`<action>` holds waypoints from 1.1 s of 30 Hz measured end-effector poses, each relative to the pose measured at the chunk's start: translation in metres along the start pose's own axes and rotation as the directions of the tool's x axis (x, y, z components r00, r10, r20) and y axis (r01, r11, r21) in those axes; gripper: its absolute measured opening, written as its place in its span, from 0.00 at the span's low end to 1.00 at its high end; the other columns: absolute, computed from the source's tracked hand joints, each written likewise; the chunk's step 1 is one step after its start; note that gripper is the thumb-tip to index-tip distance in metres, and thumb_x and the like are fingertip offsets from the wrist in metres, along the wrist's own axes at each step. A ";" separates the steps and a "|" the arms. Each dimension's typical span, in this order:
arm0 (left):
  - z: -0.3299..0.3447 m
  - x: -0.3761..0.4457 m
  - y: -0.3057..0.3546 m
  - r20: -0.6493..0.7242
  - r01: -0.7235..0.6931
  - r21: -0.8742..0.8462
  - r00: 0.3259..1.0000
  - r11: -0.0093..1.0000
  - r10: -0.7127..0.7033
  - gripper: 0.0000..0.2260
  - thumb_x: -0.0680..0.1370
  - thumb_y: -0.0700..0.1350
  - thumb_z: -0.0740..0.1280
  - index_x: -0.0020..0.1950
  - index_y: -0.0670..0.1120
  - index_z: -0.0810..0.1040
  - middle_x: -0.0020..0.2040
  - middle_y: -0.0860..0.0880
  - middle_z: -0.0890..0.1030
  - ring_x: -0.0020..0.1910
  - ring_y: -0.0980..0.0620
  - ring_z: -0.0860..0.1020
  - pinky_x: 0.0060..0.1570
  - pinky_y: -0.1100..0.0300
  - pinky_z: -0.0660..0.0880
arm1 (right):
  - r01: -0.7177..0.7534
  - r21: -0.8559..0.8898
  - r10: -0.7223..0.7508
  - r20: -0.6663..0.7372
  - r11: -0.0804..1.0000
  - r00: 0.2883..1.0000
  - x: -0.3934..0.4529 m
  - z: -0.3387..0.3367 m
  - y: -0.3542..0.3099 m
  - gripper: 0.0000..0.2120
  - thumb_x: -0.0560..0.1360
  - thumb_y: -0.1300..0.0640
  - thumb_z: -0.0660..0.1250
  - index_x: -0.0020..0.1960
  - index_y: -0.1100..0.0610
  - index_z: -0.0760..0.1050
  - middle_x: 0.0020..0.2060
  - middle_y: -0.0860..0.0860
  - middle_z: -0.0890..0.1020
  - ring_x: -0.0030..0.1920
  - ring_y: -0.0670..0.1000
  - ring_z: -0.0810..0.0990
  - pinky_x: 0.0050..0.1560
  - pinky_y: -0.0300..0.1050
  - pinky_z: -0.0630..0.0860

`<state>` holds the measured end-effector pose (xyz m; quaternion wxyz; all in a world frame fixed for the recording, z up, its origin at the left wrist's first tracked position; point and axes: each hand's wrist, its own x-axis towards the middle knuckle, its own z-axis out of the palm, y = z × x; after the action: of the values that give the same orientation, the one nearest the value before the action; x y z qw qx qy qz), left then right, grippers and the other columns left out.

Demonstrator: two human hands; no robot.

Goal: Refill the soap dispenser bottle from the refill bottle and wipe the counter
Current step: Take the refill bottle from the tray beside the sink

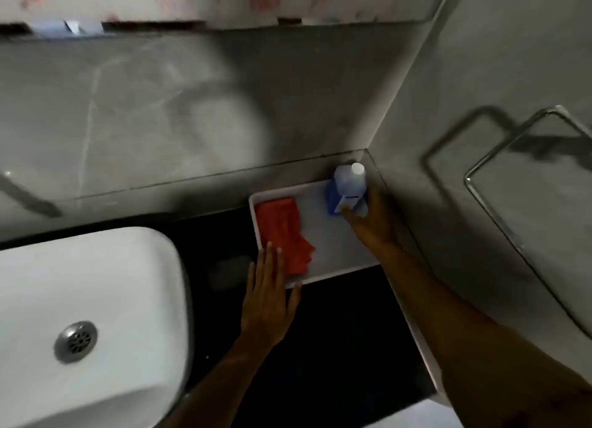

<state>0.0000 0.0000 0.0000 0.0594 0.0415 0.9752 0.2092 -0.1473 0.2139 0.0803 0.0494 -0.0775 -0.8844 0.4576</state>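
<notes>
At tray's (336,269) far corner, right hand (368,225) fingers curl round the bottle (349,184); left hand (269,296) lies flat, fingers together, on the rim; a loose grip risks tipping it.

Right hand (368,225) hides the blurred bottles' (349,184) bases; sink (96,283) cropped.

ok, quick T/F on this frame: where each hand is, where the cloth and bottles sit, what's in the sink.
1. The red cloth lies inside the white tray. True.
2. The right hand is at the bottle in the tray's far right corner. True.
3. The left hand is holding a bottle. False: it lies flat and open on the tray's near left edge, fingertips by the cloth.
4. The cloth is in the sink. False: the basin shows only its drain.
5. The tray sits right of the sink on the dark counter. True.
</notes>
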 end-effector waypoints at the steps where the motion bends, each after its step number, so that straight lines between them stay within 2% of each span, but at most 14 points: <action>1: 0.004 0.005 0.001 -0.001 0.006 -0.005 1.000 1.000 -0.006 0.35 0.83 0.62 0.48 0.84 0.45 0.44 0.85 0.44 0.44 0.85 0.45 0.44 0.83 0.44 0.49 | -0.018 0.014 0.017 0.015 1.000 1.000 0.012 0.007 0.005 0.40 0.75 0.61 0.77 0.81 0.61 0.60 0.79 0.57 0.67 0.80 0.57 0.65 0.80 0.57 0.64; 3: 0.011 0.013 0.001 -0.039 0.020 0.023 0.999 1.000 -0.019 0.35 0.83 0.61 0.51 0.84 0.43 0.48 0.85 0.42 0.47 0.85 0.43 0.46 0.82 0.42 0.52 | -0.068 0.031 0.066 0.056 0.997 0.996 0.031 0.015 0.011 0.43 0.75 0.60 0.77 0.82 0.61 0.57 0.80 0.57 0.65 0.81 0.57 0.63 0.80 0.52 0.63; 5: 0.020 0.015 -0.002 -0.063 0.012 0.074 0.998 0.997 -0.008 0.34 0.84 0.61 0.51 0.84 0.43 0.49 0.85 0.42 0.47 0.85 0.43 0.47 0.82 0.41 0.53 | -0.109 0.030 0.108 0.046 0.994 0.993 0.048 0.024 0.015 0.44 0.74 0.60 0.78 0.83 0.59 0.58 0.80 0.56 0.66 0.80 0.56 0.65 0.75 0.42 0.64; 6: 0.023 0.014 -0.002 -0.068 0.012 0.086 0.998 0.996 -0.006 0.34 0.84 0.62 0.51 0.85 0.45 0.49 0.85 0.42 0.46 0.85 0.44 0.46 0.82 0.40 0.53 | -0.128 0.027 0.127 0.047 0.991 0.991 0.053 0.027 0.019 0.44 0.74 0.60 0.79 0.82 0.58 0.58 0.79 0.56 0.67 0.80 0.56 0.66 0.73 0.41 0.64; 10: 0.030 0.015 -0.006 -0.090 0.040 0.098 0.995 0.994 -0.032 0.35 0.83 0.64 0.48 0.85 0.48 0.46 0.86 0.44 0.43 0.85 0.44 0.45 0.82 0.40 0.51 | -0.150 -0.041 0.152 0.050 0.988 0.987 0.063 0.036 0.030 0.48 0.70 0.58 0.82 0.82 0.53 0.59 0.77 0.55 0.70 0.76 0.58 0.70 0.72 0.52 0.71; 15: 0.032 0.016 -0.005 -0.071 0.042 0.111 0.997 0.993 -0.034 0.35 0.83 0.64 0.51 0.85 0.49 0.46 0.86 0.44 0.43 0.85 0.44 0.45 0.82 0.39 0.51 | -0.116 -0.145 0.110 -0.044 0.983 0.993 0.058 0.038 0.038 0.53 0.65 0.54 0.85 0.82 0.50 0.59 0.75 0.56 0.73 0.72 0.60 0.75 0.65 0.48 0.73; 19: 0.026 0.015 -0.004 -0.033 0.042 0.113 0.999 0.993 -0.038 0.35 0.83 0.64 0.51 0.85 0.51 0.46 0.85 0.43 0.43 0.85 0.44 0.43 0.82 0.39 0.48 | -0.112 -0.179 0.095 -0.099 0.977 0.991 0.042 0.042 0.024 0.52 0.64 0.55 0.85 0.81 0.51 0.62 0.72 0.59 0.76 0.69 0.62 0.78 0.63 0.50 0.77; 23: 0.005 0.006 0.006 -0.045 -0.075 0.089 0.996 0.993 0.080 0.33 0.84 0.63 0.53 0.85 0.49 0.52 0.86 0.43 0.48 0.85 0.44 0.45 0.82 0.40 0.49 | -0.085 -0.171 0.064 -0.123 0.982 0.990 0.022 0.029 -0.004 0.51 0.65 0.54 0.85 0.81 0.54 0.62 0.72 0.59 0.76 0.71 0.62 0.77 0.67 0.50 0.75; 26: -0.009 -0.030 0.011 -0.023 -0.152 0.108 0.988 0.983 0.155 0.30 0.84 0.60 0.55 0.83 0.47 0.58 0.85 0.40 0.52 0.85 0.41 0.48 0.81 0.39 0.53 | -0.051 -0.254 0.018 -0.129 0.966 0.992 -0.006 0.016 -0.036 0.45 0.71 0.47 0.79 0.81 0.57 0.62 0.73 0.58 0.75 0.72 0.62 0.75 0.72 0.54 0.73; 29: -0.011 -0.105 0.002 0.030 -0.162 0.124 0.987 0.979 0.160 0.30 0.85 0.59 0.54 0.84 0.46 0.56 0.84 0.39 0.53 0.84 0.41 0.50 0.81 0.39 0.53 | -0.056 -0.306 0.009 -0.154 0.950 0.988 -0.063 0.013 -0.067 0.43 0.75 0.46 0.75 0.82 0.54 0.58 0.76 0.58 0.71 0.72 0.61 0.74 0.68 0.45 0.67; 31: -0.009 -0.159 -0.014 0.064 -0.170 0.140 0.985 0.975 0.162 0.31 0.85 0.59 0.52 0.84 0.46 0.52 0.85 0.40 0.51 0.85 0.41 0.48 0.81 0.40 0.53 | -0.071 -0.399 0.015 -0.144 0.914 0.989 -0.108 0.014 -0.087 0.45 0.75 0.43 0.72 0.84 0.53 0.53 0.80 0.55 0.65 0.73 0.59 0.73 0.68 0.45 0.65; 33: -0.008 -0.217 -0.039 0.116 -0.183 0.177 0.980 0.967 0.164 0.32 0.85 0.60 0.51 0.85 0.47 0.48 0.85 0.40 0.47 0.85 0.41 0.47 0.81 0.40 0.52 | -0.063 -0.376 0.000 -0.165 0.924 0.986 -0.161 0.017 -0.106 0.45 0.70 0.41 0.73 0.82 0.49 0.58 0.76 0.48 0.72 0.68 0.58 0.77 0.66 0.46 0.69</action>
<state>0.2111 -0.0617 0.0126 0.0859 0.1428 0.9788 0.1189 -0.0016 0.1108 0.1544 0.0974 -0.1368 -0.9480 0.2703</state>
